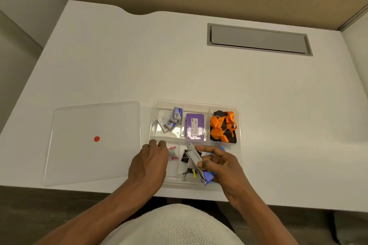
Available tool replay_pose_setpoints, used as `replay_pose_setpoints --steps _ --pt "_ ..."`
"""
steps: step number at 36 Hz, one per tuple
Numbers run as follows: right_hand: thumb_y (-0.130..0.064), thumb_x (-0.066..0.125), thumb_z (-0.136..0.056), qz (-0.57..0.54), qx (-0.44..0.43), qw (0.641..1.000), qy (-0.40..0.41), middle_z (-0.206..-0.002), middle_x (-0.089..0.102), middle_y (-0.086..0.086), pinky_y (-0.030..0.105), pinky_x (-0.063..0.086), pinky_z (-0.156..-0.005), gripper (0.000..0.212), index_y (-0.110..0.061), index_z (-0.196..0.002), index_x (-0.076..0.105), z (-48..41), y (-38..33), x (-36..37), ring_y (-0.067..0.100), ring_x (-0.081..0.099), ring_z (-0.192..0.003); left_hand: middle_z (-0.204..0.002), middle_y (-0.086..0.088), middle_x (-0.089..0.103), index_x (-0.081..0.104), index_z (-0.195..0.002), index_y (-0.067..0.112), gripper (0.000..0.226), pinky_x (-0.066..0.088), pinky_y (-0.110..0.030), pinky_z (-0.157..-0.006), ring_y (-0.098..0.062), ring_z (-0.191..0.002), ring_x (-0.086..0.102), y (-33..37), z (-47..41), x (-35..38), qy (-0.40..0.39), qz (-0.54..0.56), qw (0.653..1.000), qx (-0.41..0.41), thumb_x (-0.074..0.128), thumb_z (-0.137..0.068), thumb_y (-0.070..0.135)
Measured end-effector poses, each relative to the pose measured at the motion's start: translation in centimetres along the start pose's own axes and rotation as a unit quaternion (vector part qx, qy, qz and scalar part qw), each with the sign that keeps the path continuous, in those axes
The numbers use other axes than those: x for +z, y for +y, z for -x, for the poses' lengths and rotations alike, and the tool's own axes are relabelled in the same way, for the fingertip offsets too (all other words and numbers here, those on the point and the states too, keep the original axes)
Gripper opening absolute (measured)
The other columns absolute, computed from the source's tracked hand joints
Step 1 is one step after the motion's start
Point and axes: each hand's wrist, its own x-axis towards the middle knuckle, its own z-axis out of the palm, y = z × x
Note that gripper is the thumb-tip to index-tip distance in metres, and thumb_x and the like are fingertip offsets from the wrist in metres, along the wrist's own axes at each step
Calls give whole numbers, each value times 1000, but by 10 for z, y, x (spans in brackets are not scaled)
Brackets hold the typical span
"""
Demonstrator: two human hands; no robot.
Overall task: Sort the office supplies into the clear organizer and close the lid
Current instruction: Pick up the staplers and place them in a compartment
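Note:
The clear organizer [199,103] sits at the desk's front edge, and its flat clear lid [79,157] lies to its left. Its back row holds small staple boxes [173,120], a purple box [195,127] and an orange and black lanyard [223,127]. In the front row are pink pieces [172,148], black binder clips [184,158] and a blue object [221,148]. My right hand [223,167] holds a silver and blue stapler [194,155], tilted over the front middle compartment. With fingers curled, my left hand [149,163] grips the organizer's left rim.
A red dot [96,138] marks the lid. A grey cable hatch [258,39] is set into the white desk [139,65] at the back right. Partition walls close the back and both sides. My lap is just below the desk edge.

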Motion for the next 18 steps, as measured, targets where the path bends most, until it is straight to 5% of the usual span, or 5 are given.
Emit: replay_pose_setpoints --steps 9,14,18 --pt "-5 75 -88 16 2 1000 5 -84 77 3 40 63 -84 37 -24 -119 72 -1 0 8 26 76 -91 -107 -2 57 54 -118 15 22 42 -30 -66 -20 -92 58 -20 4 -39 58 -4 998 24 57 -96 15" --pt "-4 75 -88 23 -3 1000 -2 -87 77 11 39 63 -83 36 -26 -117 73 -3 -3 10 28 76 -94 -112 -6 63 57 -122 13 29 46 -31 -67 -23 -93 61 -19 -5 -51 81 22 994 67 64 -95 19" --pt "-5 75 -88 23 -9 1000 -4 -89 77 17 36 63 -79 36 -26 -117 73 -5 -6 11 31 75 -93 -104 -3 64 60 -108 16 18 46 -33 -67 -22 -88 61 -19 -17 -39 88 82 989 88 66 -93 25"
